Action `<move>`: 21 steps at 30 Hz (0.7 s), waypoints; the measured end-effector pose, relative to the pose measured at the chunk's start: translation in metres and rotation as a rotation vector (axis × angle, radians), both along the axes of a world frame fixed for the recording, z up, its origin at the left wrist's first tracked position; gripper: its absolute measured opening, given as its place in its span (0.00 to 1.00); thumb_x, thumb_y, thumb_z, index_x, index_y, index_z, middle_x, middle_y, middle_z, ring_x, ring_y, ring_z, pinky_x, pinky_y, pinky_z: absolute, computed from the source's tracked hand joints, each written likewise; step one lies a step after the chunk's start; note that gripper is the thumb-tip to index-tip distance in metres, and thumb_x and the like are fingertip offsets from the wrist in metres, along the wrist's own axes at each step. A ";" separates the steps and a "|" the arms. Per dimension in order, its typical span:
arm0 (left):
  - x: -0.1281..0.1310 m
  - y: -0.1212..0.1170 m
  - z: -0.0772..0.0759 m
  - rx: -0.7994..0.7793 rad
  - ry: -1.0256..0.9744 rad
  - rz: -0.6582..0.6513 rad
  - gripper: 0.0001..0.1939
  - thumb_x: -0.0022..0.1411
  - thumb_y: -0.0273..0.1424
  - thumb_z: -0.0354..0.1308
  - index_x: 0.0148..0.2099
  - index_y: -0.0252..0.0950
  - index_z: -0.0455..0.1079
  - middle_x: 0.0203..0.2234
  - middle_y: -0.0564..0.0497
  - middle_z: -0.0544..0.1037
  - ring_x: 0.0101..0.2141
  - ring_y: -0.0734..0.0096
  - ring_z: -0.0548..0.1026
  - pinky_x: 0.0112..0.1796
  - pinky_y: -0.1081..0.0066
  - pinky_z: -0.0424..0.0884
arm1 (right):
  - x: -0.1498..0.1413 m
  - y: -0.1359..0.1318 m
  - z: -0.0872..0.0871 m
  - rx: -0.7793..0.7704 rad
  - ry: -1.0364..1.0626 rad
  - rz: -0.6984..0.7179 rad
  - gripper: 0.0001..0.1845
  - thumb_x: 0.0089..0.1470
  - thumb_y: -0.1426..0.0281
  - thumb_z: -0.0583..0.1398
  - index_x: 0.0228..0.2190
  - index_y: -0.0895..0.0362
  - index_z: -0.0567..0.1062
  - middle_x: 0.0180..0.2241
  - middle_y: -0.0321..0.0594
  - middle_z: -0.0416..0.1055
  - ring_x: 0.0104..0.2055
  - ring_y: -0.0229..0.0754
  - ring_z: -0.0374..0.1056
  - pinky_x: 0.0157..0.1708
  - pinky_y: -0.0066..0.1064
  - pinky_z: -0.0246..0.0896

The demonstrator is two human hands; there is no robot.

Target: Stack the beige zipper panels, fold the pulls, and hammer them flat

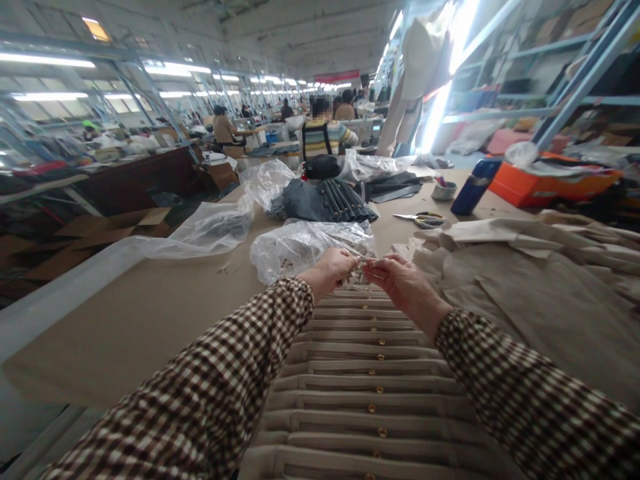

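My left hand (333, 273) and my right hand (403, 285) meet above the far end of a row of beige fabric pieces (345, 387). Both hands are closed in a pinch, fingertips almost touching. What lies between them is small and partly hidden; I cannot make it out. The beige pieces overlap in a long stack toward me, each with a long slot and a small gold-coloured metal fitting (380, 390) near its middle. Just beyond my fingers lies a clear plastic bag (295, 248) with small dark bits showing inside.
Dark folded garments (325, 200) lie farther back. Scissors (423, 219), a small cup (444, 191), a blue bottle (475, 187) and an orange box (550, 180) stand or lie to the right. Beige cloth (540, 287) is heaped on the right. People sit working beyond the table (165, 313).
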State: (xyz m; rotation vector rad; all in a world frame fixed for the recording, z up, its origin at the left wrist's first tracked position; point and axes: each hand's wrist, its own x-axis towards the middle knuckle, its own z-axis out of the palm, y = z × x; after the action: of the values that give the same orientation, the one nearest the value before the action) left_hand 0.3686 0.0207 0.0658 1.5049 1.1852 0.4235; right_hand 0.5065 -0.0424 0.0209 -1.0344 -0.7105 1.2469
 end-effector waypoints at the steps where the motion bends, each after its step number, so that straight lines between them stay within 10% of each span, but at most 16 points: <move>1: -0.002 0.000 -0.001 0.005 0.019 -0.028 0.11 0.66 0.29 0.54 0.30 0.34 0.65 0.14 0.59 0.62 0.14 0.80 0.60 0.17 0.76 0.53 | 0.006 0.001 0.002 -0.004 -0.106 0.041 0.15 0.44 0.65 0.65 0.30 0.53 0.64 0.28 0.33 0.73 0.30 0.37 0.72 0.32 0.31 0.70; 7: -0.007 -0.006 -0.005 0.052 0.151 -0.219 0.10 0.63 0.32 0.56 0.30 0.34 0.70 0.13 0.59 0.61 0.12 0.80 0.58 0.15 0.76 0.48 | 0.022 0.004 -0.002 -0.066 -0.541 0.331 0.16 0.40 0.64 0.66 0.32 0.57 0.72 0.20 0.32 0.70 0.14 0.30 0.56 0.12 0.23 0.47; 12: -0.005 -0.006 -0.008 0.118 0.252 -0.314 0.08 0.59 0.31 0.59 0.28 0.34 0.70 0.12 0.60 0.60 0.13 0.80 0.57 0.16 0.76 0.49 | 0.016 0.003 -0.014 -0.062 -0.722 0.408 0.16 0.48 0.56 0.61 0.29 0.56 0.68 0.21 0.34 0.71 0.15 0.31 0.58 0.13 0.23 0.50; 21: -0.002 -0.002 -0.013 0.204 0.453 -0.415 0.11 0.54 0.27 0.59 0.21 0.34 0.65 0.11 0.58 0.60 0.15 0.77 0.59 0.18 0.74 0.51 | 0.030 0.001 -0.019 -0.005 -1.186 0.351 0.07 0.45 0.76 0.60 0.24 0.59 0.79 0.22 0.36 0.73 0.27 0.37 0.65 0.27 0.26 0.57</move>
State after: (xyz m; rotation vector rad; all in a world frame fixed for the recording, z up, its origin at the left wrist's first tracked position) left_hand 0.3671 0.0185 0.0527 2.0407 1.1488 -0.0886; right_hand 0.5369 -0.0413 0.0015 -1.6916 -1.8442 0.8096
